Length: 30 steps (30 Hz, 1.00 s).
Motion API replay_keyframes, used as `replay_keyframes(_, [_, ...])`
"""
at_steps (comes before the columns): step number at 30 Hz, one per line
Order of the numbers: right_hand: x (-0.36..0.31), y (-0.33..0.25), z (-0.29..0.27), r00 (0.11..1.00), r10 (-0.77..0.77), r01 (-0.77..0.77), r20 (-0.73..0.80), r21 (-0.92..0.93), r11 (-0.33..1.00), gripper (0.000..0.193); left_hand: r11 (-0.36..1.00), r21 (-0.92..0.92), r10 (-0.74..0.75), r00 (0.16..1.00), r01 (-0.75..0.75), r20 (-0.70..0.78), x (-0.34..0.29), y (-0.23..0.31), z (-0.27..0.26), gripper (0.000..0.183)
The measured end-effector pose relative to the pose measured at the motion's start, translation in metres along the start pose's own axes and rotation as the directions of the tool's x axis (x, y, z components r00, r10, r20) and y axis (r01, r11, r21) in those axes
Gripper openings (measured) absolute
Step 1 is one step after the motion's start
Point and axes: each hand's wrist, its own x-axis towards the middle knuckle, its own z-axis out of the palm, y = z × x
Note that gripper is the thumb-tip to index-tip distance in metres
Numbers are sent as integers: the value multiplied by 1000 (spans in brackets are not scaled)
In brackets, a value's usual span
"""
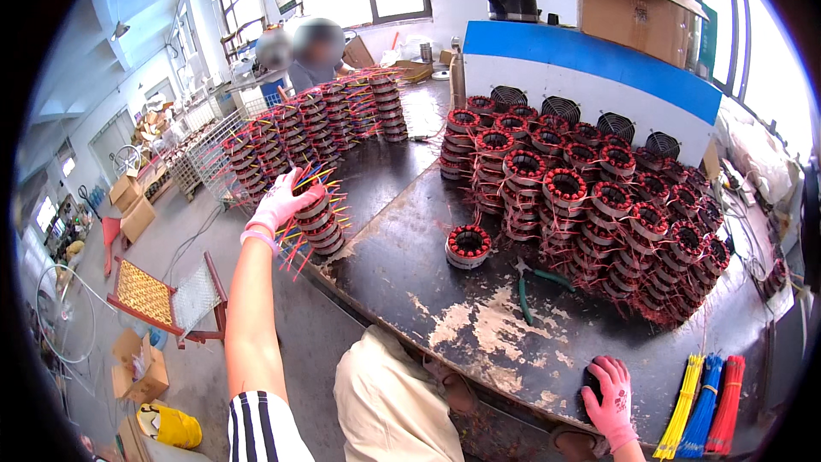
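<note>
My left hand (289, 202), in a pink glove, reaches out to a short stack of wound motor stators (320, 229) at the table's left edge. Its fingers close over the top stator, whose far side they partly hide. Yellow, blue and red wire leads stick out from this stack. My right hand (610, 395), also pink-gloved, lies on the table's near edge with fingers spread, holding nothing. To its right are a yellow wire bundle (682, 411), a blue wire bundle (704, 406) and a red wire bundle (729, 406). A single stator (468, 248) sits mid-table beside green-handled pliers (525, 293).
Tall stacks of red-wound stators (590, 205) crowd the right, before a blue-and-white housing with fans (590, 68). More stator stacks (312, 124) line the far left edge. A person (316, 51) is behind them. A chair (175, 299) and cartons (139, 368) stand on the floor.
</note>
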Motion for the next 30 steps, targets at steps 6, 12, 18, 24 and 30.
replay_keyframes(6, [1, -2, -1, 1000, 2, -2, 7, -1, 1000, 46, 995, 95, 8, 1000, -7, -11, 8, -8, 1, 95])
replay_keyframes(12, [-2, -5, -3, 1000, -3, 3, -18, -6, 1000, 45, 836, 253, 540, 648, -487, -538, -15, 69, 21, 35])
replay_keyframes(18, [-1, -5, -2, 1000, -8, 8, -30, 1, 1000, 46, 570, 221, 821, 548, -791, -159, -85, 190, 162, 40])
replay_keyframes(24, [2, 3, 0, 990, -79, 80, -113, 12, 997, 43, 755, 192, 636, 771, -628, 22, -67, 194, 243, 31])
replay_keyframes(30, [-68, -34, -21, 917, 147, -23, -370, 320, 947, 19, 698, -159, 702, 711, -699, -43, -158, 238, 191, 30])
